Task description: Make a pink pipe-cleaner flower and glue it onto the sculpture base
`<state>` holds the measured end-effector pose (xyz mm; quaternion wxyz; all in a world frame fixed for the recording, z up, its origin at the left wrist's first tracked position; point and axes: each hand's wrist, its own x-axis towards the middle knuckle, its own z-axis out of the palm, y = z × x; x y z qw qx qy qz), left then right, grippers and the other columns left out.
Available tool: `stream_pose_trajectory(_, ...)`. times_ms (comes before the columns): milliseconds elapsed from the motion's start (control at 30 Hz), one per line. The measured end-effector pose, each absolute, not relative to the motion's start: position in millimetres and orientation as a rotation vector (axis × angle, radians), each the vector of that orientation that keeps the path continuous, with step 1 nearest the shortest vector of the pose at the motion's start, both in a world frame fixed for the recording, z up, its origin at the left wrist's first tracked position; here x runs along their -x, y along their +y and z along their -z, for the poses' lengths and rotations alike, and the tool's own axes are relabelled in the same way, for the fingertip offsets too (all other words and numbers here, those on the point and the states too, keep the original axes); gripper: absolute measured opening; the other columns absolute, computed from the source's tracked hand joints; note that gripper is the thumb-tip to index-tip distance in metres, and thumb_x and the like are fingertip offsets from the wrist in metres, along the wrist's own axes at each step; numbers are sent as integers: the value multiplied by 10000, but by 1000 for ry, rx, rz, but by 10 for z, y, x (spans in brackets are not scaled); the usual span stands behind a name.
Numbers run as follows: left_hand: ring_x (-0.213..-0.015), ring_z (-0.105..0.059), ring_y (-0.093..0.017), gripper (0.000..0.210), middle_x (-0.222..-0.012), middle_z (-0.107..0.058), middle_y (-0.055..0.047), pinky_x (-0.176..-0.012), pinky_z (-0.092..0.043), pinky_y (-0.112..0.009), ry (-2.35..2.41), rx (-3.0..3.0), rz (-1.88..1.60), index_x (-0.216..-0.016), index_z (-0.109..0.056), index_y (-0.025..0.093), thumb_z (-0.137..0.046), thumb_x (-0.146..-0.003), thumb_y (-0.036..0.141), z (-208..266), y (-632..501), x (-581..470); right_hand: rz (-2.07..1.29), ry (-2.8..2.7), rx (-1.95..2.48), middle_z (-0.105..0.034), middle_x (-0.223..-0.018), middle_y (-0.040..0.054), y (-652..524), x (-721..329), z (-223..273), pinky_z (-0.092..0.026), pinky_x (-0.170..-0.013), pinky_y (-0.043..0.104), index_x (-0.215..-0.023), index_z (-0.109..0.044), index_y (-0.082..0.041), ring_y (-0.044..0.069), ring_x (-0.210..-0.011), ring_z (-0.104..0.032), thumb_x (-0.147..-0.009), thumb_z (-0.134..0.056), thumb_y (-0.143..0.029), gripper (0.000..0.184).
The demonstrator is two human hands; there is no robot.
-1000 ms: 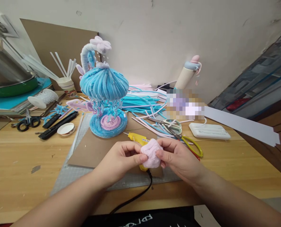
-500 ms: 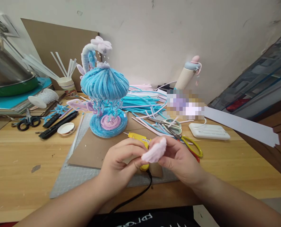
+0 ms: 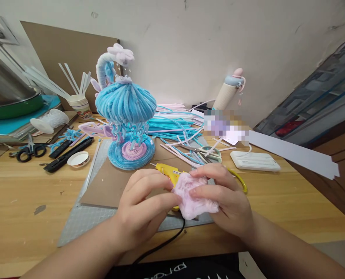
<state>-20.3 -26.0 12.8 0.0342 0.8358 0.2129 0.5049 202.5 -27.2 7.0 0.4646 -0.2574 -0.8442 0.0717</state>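
A pale pink fuzzy piece (image 3: 191,207), which looks made of pipe cleaners, is held between both hands above the mat. My left hand (image 3: 146,201) pinches its left edge with thumb and fingers. My right hand (image 3: 227,197) grips it from the right, fingers lying over its upper face. Partly hidden behind it lies a yellow glue gun (image 3: 167,170) with a black cord. Beyond my left hand stands a blue pipe-cleaner jellyfish lamp shape (image 3: 126,102) on a round blue base (image 3: 117,159) with a pink middle.
Blue and pink pipe cleaners (image 3: 172,128) lie behind, with scissors (image 3: 210,153) and yellow-handled pliers (image 3: 242,182) at the right. A white power bank (image 3: 255,161) sits further right. Black scissors (image 3: 31,151), a black cutter (image 3: 69,155) and a paper cup (image 3: 81,106) stand or lie left. Cardboard (image 3: 102,192) covers the mat.
The pink piece has been turned so that its broad face shows instead of its edge. My right fingers have moved over that face. The view has shifted slightly.
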Motion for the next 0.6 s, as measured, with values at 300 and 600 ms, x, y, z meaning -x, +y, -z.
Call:
stream_pose_trajectory(300, -835, -560, -160, 158, -878, -587, -24, -747, -473, -300, 826, -1690, -1075, -972, -576, 196, -647, -833, 217, -139, -248, 139, -383, -2188, 607, -474, -1230, 84, -286, -1973, -20, -504, -917, 291, -1111, -597, -218, 182, -1147, -527, -852, -492, 26, 371)
stream_pose_trajectory(600, -712, -570, -131, 146, -800, -620, -5, -655, -475, -266, 1028, -1505, -1039, -847, -580, 180, -699, -784, 236, -107, -230, 71, -1104, -1731, 649, -573, -1152, 66, -369, -1887, 40, -539, -850, 340, -1287, -478, -284, 180, -1019, -605, -894, -456, -54, 456)
